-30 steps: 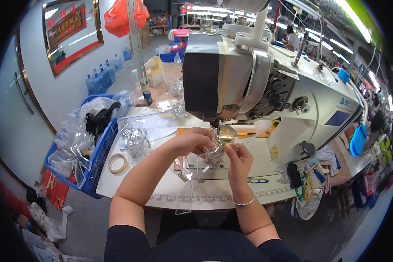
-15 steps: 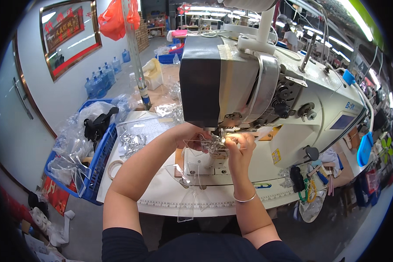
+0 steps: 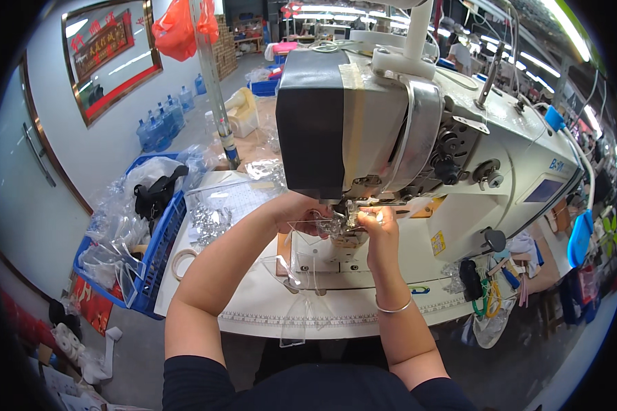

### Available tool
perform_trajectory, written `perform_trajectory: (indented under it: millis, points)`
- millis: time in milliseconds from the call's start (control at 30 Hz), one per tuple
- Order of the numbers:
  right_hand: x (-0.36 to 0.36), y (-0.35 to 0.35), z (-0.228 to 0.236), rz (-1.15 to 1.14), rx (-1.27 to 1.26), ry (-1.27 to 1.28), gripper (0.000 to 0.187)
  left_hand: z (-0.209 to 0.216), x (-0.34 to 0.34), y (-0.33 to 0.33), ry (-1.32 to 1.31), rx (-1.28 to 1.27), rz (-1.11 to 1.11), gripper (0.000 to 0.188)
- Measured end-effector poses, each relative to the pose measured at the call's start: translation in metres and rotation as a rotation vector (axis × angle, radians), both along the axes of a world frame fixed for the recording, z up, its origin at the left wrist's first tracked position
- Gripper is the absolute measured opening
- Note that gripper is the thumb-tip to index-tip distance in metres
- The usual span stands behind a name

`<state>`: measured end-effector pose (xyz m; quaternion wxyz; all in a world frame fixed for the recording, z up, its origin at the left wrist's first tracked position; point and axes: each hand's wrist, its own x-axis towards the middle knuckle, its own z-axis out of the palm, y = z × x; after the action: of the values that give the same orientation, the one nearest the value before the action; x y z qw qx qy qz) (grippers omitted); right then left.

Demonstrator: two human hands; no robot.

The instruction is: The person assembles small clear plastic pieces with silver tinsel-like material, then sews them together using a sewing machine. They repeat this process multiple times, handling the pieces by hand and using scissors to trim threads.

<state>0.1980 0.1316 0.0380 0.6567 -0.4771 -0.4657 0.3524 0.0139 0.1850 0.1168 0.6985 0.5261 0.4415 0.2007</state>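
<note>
A large white industrial sewing machine (image 3: 370, 123) with a black end cover stands over the work. Under its needle area my left hand (image 3: 304, 214) is closed on a clear plastic sheet piece (image 3: 301, 274), its fingertips partly behind the machine head. The transparent piece hangs down over the table's front edge. Just right of the presser foot (image 3: 352, 214), my right hand (image 3: 382, 226) has its fingers pinched together. What lies between them is too small to make out. A bracelet (image 3: 394, 307) circles that wrist.
A blue crate (image 3: 147, 274) of clear plastic and a black strap stands at the left. On the white table (image 3: 226, 312) are a tape roll (image 3: 184, 263), a pile of small clear pieces (image 3: 209, 222) and a printed ruler strip. Scissors (image 3: 492, 301) and tools lie at the right.
My right hand has shifted slightly to the right, away from the presser foot. The left hand stays at the plastic piece. The whole view has tilted a little.
</note>
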Motion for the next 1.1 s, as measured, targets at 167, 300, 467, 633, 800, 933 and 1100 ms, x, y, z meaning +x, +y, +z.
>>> perform_trajectory:
  millis: [167,300,467,633,800,933,1100]
  points:
    - [-0.003,-0.004,0.005,0.035,0.008,0.063,0.027,0.001,0.001,-0.002,0.001,0.032,0.006,0.017]
    - [-0.004,-0.003,0.007,0.048,-0.013,0.087,0.026,-0.001,0.002,0.002,-0.002,0.023,0.000,0.015]
    - [-0.005,-0.002,0.014,0.073,-0.060,0.150,0.027,-0.001,0.001,0.004,0.019,0.064,-0.014,0.015]
    - [-0.005,0.001,0.012,0.023,-0.045,0.120,0.027,0.001,0.003,0.002,-0.014,-0.038,0.073,0.015]
    - [-0.005,-0.002,0.013,0.064,-0.044,0.159,0.023,0.001,0.003,-0.003,-0.048,0.024,0.055,0.014]
    - [-0.008,-0.004,0.017,0.084,-0.034,0.195,0.024,-0.005,0.000,0.004,-0.044,-0.013,0.027,0.015]
    - [0.006,0.003,0.003,0.127,-0.008,0.290,0.031,-0.011,-0.007,0.011,-0.267,0.043,0.171,0.015]
